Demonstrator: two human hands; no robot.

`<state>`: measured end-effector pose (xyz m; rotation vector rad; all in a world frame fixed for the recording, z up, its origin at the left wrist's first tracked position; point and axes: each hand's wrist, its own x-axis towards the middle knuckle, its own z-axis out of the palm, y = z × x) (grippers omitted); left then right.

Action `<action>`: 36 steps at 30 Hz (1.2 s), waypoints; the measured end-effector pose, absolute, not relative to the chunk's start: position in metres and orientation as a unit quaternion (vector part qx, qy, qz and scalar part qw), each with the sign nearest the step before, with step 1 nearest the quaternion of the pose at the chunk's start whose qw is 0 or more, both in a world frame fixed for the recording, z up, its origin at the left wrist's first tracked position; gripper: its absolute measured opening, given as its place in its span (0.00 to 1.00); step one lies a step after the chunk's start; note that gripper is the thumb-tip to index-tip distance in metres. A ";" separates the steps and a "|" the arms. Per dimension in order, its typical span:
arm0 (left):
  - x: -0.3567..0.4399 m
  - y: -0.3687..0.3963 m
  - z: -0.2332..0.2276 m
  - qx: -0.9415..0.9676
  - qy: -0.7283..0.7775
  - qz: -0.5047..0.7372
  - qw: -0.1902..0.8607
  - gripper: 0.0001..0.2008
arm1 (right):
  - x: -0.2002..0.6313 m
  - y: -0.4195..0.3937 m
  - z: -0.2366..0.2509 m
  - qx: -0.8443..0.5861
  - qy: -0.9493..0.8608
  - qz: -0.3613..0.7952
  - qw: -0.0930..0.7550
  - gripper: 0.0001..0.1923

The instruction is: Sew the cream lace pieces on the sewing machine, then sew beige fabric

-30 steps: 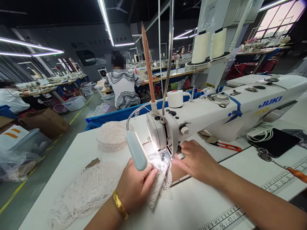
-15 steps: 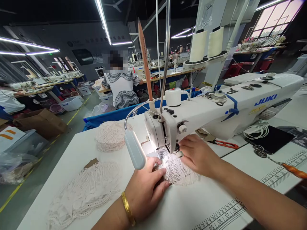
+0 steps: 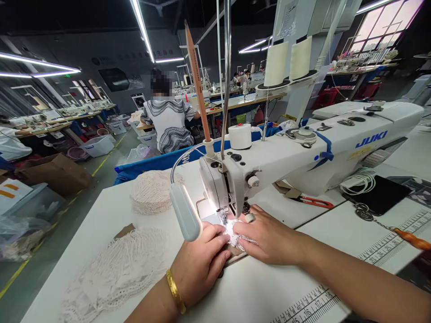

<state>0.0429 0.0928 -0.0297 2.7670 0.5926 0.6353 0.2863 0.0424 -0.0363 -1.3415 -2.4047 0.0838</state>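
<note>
A small piece of white lace (image 3: 233, 229) lies under the needle of the white sewing machine (image 3: 222, 181), lit by its lamp (image 3: 186, 211). At the left edge of the lace, my left hand (image 3: 202, 260), with a gold bangle on the wrist, has its fingers bent and closed on the fabric. My right hand (image 3: 269, 235) grips the lace from the right, its fingertips close to the presser foot. Most of the piece is bunched beneath my right fingers and hidden.
On the table (image 3: 111, 206) to the left lie a pile of lace (image 3: 153, 192) and a spread lace piece (image 3: 116, 271). Red-handled snips (image 3: 316, 202), a black tablet-like panel (image 3: 380, 195) and an orange-handled tool (image 3: 412, 239) lie right. A co-worker (image 3: 168, 119) sits ahead.
My right hand has come left and toward me, over the lace, which was fanned out and is now bunched under the fingers. My left hand stays nearly in place. The view shifted slightly.
</note>
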 end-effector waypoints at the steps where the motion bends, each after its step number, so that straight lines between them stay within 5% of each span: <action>1: 0.043 0.093 -0.030 0.947 0.204 0.217 0.117 0.12 | 0.285 0.043 -0.035 -0.483 -0.853 0.034 0.192 0.03; 36: 0.042 0.082 -0.026 0.949 0.192 0.230 0.102 0.12 | 0.288 0.041 -0.034 -0.442 -0.877 0.019 0.187 0.09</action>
